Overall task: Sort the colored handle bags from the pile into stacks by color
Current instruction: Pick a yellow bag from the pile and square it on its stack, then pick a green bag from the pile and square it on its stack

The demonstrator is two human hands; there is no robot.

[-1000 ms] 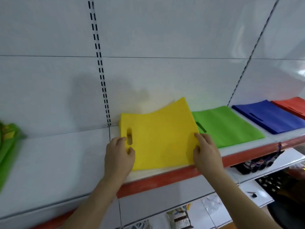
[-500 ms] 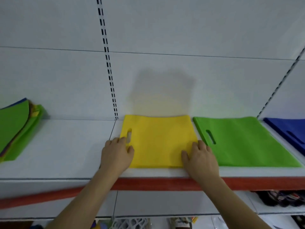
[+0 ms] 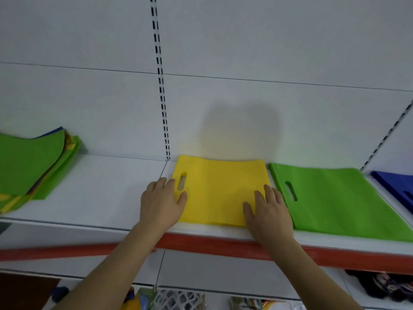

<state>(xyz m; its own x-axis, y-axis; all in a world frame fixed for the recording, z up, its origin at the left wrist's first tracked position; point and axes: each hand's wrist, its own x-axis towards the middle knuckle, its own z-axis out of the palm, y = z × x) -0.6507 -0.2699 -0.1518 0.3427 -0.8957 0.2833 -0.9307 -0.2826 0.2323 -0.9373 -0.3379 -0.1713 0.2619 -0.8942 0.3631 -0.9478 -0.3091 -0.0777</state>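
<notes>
Shelf: white, red front edge.
Yellow bag: flat on shelf.
Left hand: fingers straight, pressing bag's left edge.
Right hand: flat, pressing right corner.

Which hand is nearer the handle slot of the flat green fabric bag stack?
Right. The right hand lies on the yellow bag's right edge, beside the green stack's slot; the left hand rests at the yellow bag's far edge.

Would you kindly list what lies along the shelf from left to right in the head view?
Mixed pile of bags → left hand → yellow bags → right hand → green bags → blue bags.
</notes>
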